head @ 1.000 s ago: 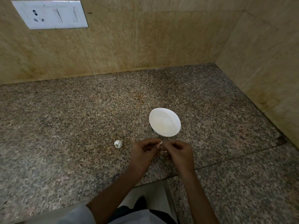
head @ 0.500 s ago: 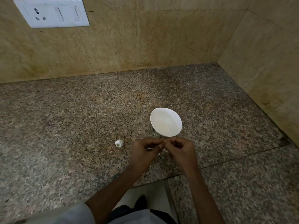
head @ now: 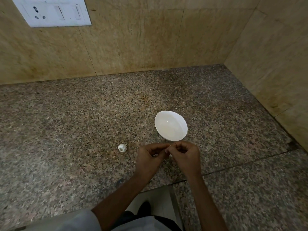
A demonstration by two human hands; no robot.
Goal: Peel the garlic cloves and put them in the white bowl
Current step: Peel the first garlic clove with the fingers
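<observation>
My left hand point(head: 150, 155) and my right hand point(head: 185, 155) meet fingertip to fingertip just in front of the white bowl point(head: 170, 125). Between them they pinch a small garlic clove point(head: 168, 148), of which only a pale sliver shows; the fingers hide the rest. The bowl stands upright on the granite counter point(head: 83, 124) and looks to hold nothing. A small white garlic bulb point(head: 122, 147) lies on the counter to the left of my left hand, apart from it.
Tiled walls rise behind the counter and along its right side. A white switch plate point(head: 51, 11) sits on the back wall at the upper left. The counter's front edge has a notch below my forearms, showing floor.
Both hands have stayed together in front of the bowl, shifting slightly toward it while the fingers work on the clove. The bulb and bowl have not moved.
</observation>
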